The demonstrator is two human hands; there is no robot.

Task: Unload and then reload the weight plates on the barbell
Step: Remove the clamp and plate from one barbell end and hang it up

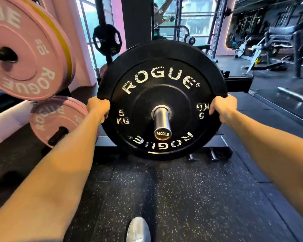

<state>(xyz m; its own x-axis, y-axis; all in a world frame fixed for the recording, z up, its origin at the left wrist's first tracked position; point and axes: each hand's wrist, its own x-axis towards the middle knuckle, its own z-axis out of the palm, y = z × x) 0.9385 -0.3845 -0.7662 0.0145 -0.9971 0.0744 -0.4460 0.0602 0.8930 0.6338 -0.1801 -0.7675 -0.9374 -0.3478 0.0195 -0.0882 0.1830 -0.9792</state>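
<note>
A black 5 kg plate (162,72) marked ROGUE sits on the chrome barbell sleeve (162,123), whose end cap reads 1500LB and points toward me. My left hand (98,108) grips the plate's left rim, fingers curled over the edge. On the opposite rim, my right hand (223,107) grips at the same height. The bar behind the plate is hidden.
Pink plates (24,49) hang on storage pegs at the left, with a lower pink plate (58,119) beside my left forearm. A black rack upright (136,21) stands behind. Gym machines (273,44) fill the right background. My shoe (138,229) is on speckled rubber flooring (191,198).
</note>
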